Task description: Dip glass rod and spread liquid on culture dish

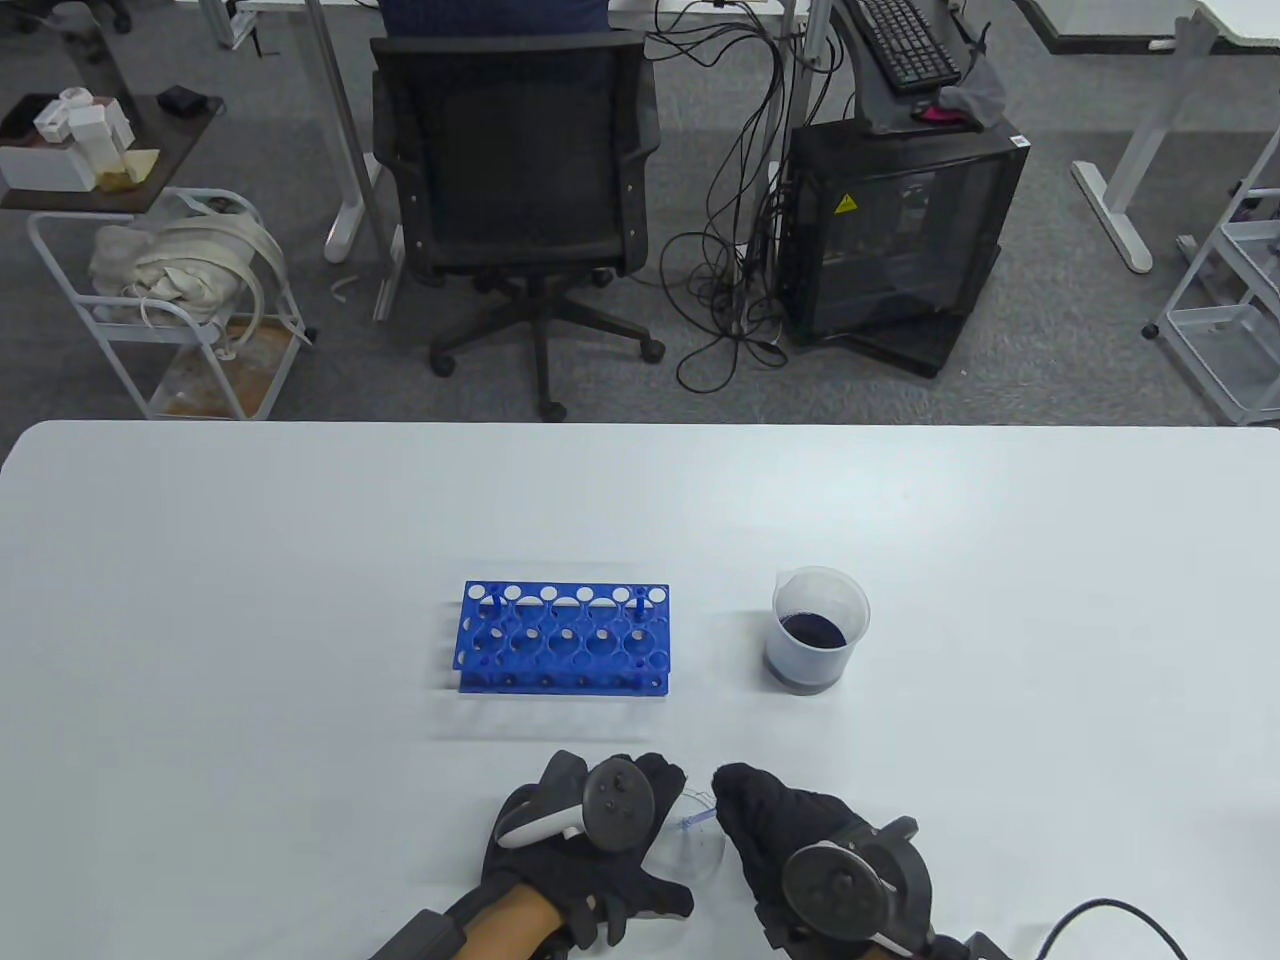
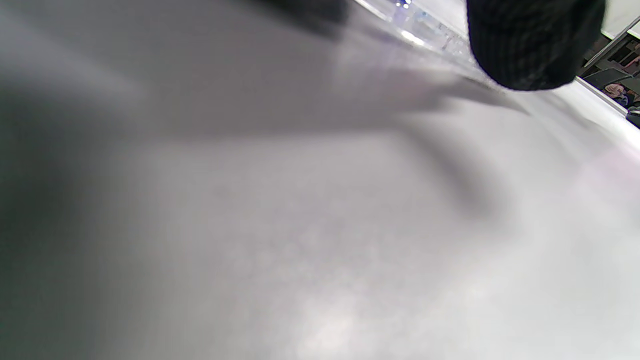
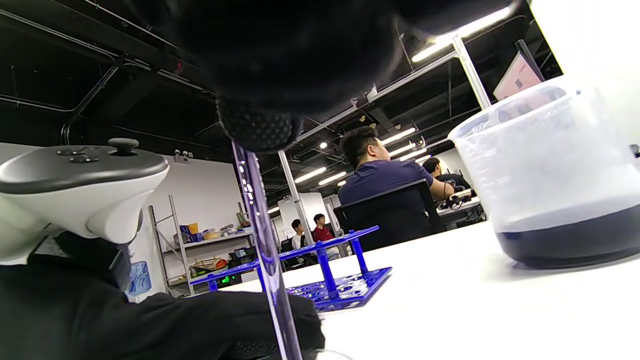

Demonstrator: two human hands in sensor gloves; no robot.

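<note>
Two hands work the culture dish (image 1: 690, 850) at the near edge: our left hand (image 1: 585, 850) rests on its rim, our right hand (image 1: 780, 830) pinches the glass rod (image 3: 265, 250). We should sweep the wet tip lightly across the dish, steadying it.

- Test-tube rack (image 1: 565, 638): bright blue.
- Beaker (image 1: 819, 628): translucent white, dark navy liquid.
- Glass rod (image 3: 265, 250): clear, purple-tinted.
- Left hand (image 1: 590, 850), right hand (image 1: 790, 840): black gloves.
- Table (image 1: 200, 600): pale grey-white.
</note>
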